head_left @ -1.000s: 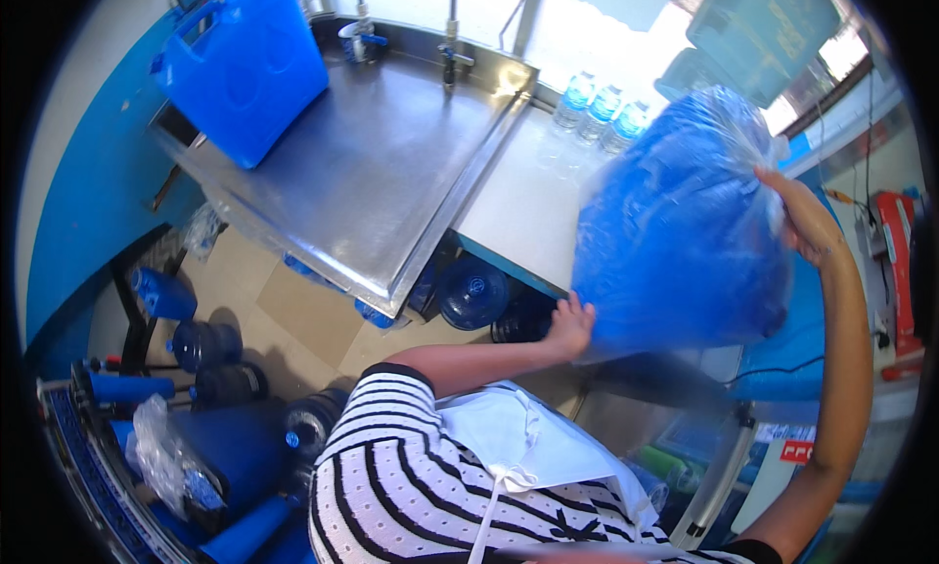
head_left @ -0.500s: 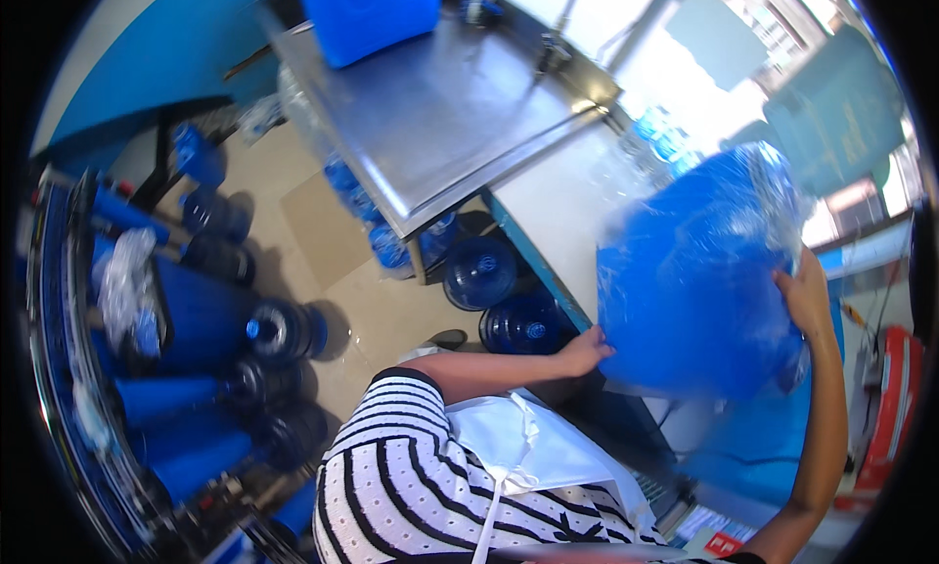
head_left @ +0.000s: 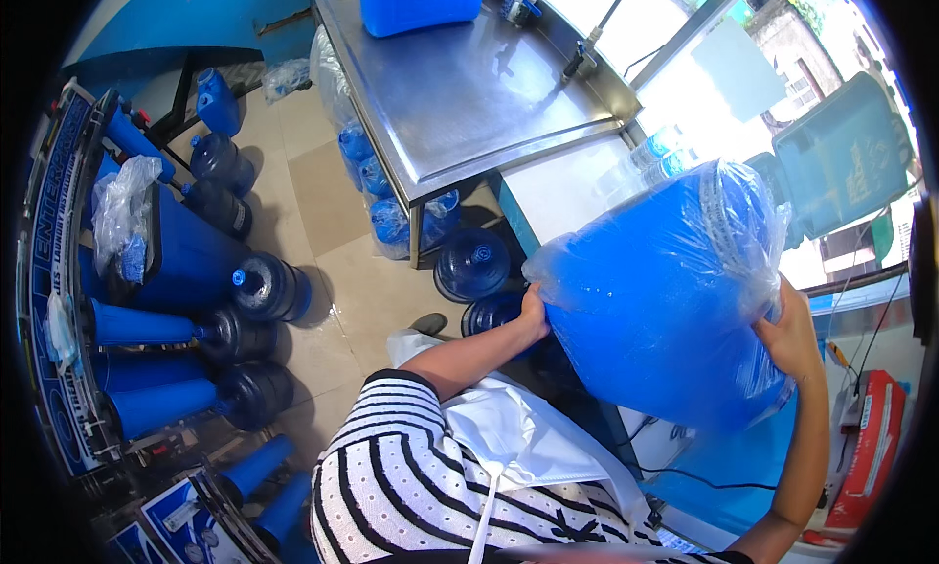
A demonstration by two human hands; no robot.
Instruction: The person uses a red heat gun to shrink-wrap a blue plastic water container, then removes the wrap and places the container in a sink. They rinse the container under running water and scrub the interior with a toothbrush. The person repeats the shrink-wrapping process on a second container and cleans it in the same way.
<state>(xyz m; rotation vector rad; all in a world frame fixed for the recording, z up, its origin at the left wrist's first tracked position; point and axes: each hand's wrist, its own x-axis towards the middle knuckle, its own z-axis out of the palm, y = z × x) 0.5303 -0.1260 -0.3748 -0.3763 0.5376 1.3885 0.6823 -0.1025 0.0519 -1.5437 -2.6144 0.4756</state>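
A large blue container [head_left: 646, 310] wrapped in a clear plastic bag fills the space in front of me, tilted and held up at the counter's near edge. My left hand [head_left: 534, 313] is closed on its left edge, where the loose plastic bunches. On the right side, my right hand [head_left: 790, 341] grips the wrapped container near its gathered plastic rim, thumb pressed against it. Just behind it, clear plastic bottles [head_left: 650, 153] stand on the white counter [head_left: 553, 192]. The container's far side and underside are hidden.
A steel sink table [head_left: 460, 104] bears a blue jug [head_left: 421, 1]. Round water jugs stand below it, including a dark blue one [head_left: 471, 264]. To the left are more jugs [head_left: 269, 285] and a blue bin [head_left: 196, 246]. A cable [head_left: 685, 478] hangs at the right.
The wrapped container has turned and tipped, its left end swinging left and toward me. My left hand moved left and up with it; my right hand shifted slightly left and down.
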